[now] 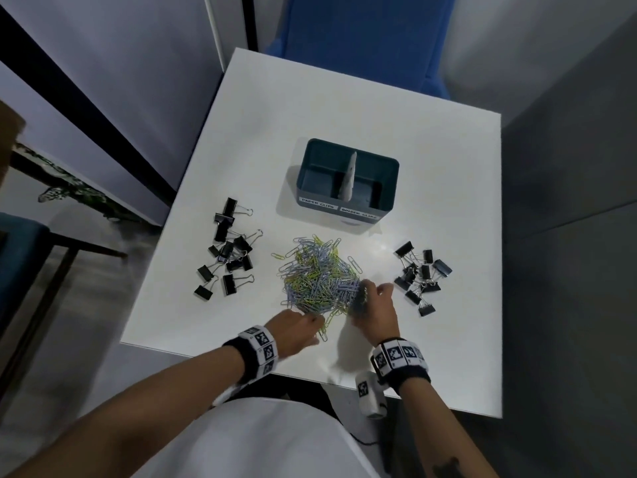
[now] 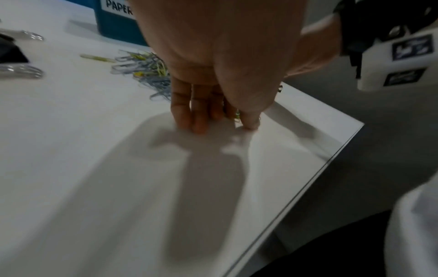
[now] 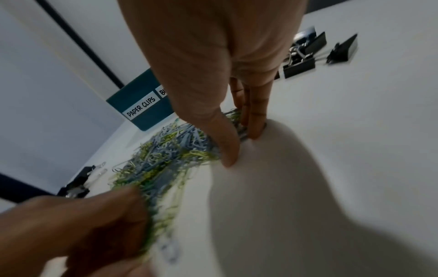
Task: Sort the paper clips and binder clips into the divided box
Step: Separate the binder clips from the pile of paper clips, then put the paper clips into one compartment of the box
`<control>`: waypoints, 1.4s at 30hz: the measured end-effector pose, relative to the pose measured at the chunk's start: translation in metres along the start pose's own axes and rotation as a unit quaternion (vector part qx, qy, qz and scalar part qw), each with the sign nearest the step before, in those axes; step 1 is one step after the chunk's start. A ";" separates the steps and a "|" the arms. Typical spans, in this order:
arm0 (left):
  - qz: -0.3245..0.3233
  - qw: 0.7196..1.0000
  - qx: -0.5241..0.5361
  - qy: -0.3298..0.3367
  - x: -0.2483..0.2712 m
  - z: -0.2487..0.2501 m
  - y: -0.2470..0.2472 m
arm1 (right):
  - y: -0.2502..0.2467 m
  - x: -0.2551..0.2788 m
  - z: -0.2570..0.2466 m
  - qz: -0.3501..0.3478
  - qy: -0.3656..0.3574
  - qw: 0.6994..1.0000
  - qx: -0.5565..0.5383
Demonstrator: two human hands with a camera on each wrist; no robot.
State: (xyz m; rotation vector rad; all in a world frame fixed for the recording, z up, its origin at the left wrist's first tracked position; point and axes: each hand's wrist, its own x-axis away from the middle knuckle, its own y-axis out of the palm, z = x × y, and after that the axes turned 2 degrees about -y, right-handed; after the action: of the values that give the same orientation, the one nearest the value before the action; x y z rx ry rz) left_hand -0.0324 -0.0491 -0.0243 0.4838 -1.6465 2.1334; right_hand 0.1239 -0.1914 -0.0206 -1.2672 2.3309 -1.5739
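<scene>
- The divided box (image 1: 345,205) stands toward the far middle of the white surface (image 1: 431,167), with both compartments apparently bare; its near wall bears two labels, "PAPER CLIPS" on the left and "BINDER CLIPS" on the right.
- The paper clips (image 1: 319,276) lie in one tangled heap of yellow-green and pale blue at the middle of the surface, just in front of the box.
- Black binder clips sit in two loose groups, the left group (image 1: 227,250) near the left edge and the right group (image 1: 420,276) near the right edge, both well apart from the box.
- The left hand (image 1: 296,329) is at the near edge of the heap, fingers down on the surface and drawn together around a few clips; the blur leaves it unclear whether it is actually pinching them.
- The right hand (image 1: 374,305) is at the heap's right side, fingers and thumb curved against the clips, seemingly raking them inward rather than lifting.
- The step looks like gathering the paper clips into a handful, so sorting has barely begun.
- Next, the hands need to close under a bunch, lift without shedding strays, and drop it into the left compartment.
</scene>
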 end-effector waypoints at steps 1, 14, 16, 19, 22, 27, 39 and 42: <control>0.001 1.000 -0.027 0.012 -0.006 0.001 -0.002 | 0.002 -0.002 -0.005 0.011 0.003 1.000 -0.007; 0.220 0.975 -0.012 -0.015 0.002 -0.059 -0.019 | -0.013 -0.003 0.002 -0.053 0.029 0.998 0.008; 0.187 0.978 0.005 -0.094 0.006 -0.066 -0.019 | -0.011 -0.003 -0.005 -0.093 0.030 0.994 0.056; 0.088 0.976 0.072 -0.187 0.004 -0.070 -0.019 | -0.002 -0.012 -0.020 -0.095 0.003 0.990 0.109; 0.048 0.972 0.102 -0.207 -0.008 -0.069 -0.025 | -0.002 -0.026 -0.032 -0.079 -0.009 0.989 0.123; 0.093 0.984 0.058 -0.139 -0.031 -0.054 -0.038 | -0.007 -0.042 -0.044 -0.088 -0.019 0.989 0.115; 0.182 0.947 0.202 -0.170 -0.023 -0.055 -0.059 | -0.040 -0.044 -0.031 -0.069 -0.052 0.996 0.017; 0.202 0.938 0.221 -0.174 -0.020 -0.055 -0.073 | -0.045 -0.047 -0.033 -0.052 -0.075 0.995 0.032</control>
State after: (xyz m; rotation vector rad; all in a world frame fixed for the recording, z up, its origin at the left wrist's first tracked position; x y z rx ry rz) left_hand 0.0205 0.0189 0.0130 0.7442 -1.5334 2.8911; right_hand 0.1663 -0.1429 0.0135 -1.4593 2.1411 -1.5098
